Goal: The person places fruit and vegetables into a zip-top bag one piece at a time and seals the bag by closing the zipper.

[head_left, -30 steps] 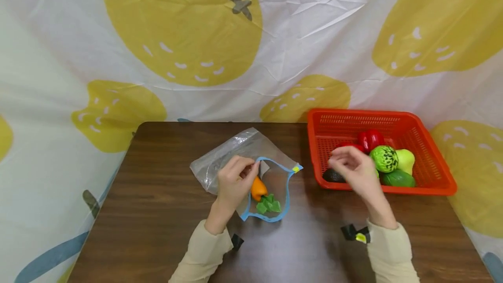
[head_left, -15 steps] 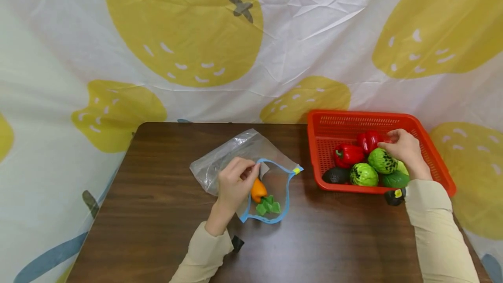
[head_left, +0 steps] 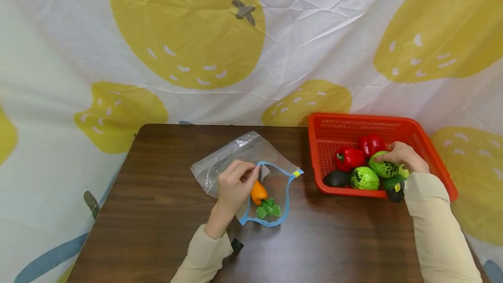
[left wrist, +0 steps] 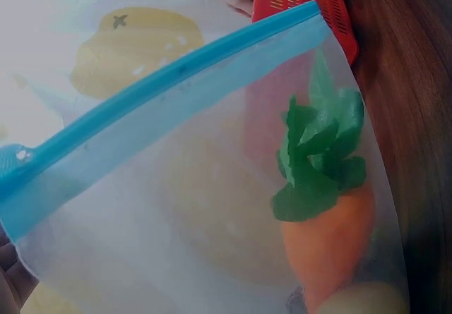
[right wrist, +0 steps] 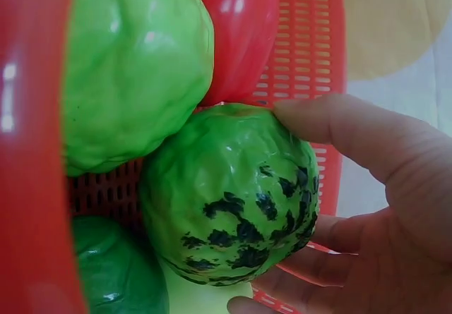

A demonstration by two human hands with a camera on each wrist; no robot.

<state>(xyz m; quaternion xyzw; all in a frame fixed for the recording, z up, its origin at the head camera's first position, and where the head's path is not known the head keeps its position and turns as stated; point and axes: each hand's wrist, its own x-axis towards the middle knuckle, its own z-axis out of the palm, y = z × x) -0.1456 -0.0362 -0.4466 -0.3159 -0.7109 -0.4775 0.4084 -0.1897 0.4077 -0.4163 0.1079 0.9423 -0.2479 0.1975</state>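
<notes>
My left hand (head_left: 232, 187) pinches the blue rim of a clear zip bag (head_left: 251, 145), which lies with its mouth spread. Inside it is an orange carrot (head_left: 258, 193) with green leaves, seen through the plastic in the left wrist view. My right hand (head_left: 406, 157) is inside the red basket, holding a green bumpy fruit (right wrist: 226, 187) with black markings. Its thumb lies on one side of the fruit, and the fingers curl behind it, partly hidden. The fruit sits against another green bumpy fruit (right wrist: 134, 67).
The red basket (head_left: 320, 121) also holds two red bell peppers (head_left: 350, 159), a dark avocado (head_left: 335, 178), a dark green vegetable (right wrist: 116, 268) and a pale green fruit mostly hidden by the hand. A yellow slider (head_left: 296, 173) sits at the bag's corner. Printed cloth (head_left: 275, 34) hangs behind the table.
My right hand moved from the basket's left side to its right, then lowered onto the spotted green fruit and took hold of it. The left hand stays at the bag's rim.
</notes>
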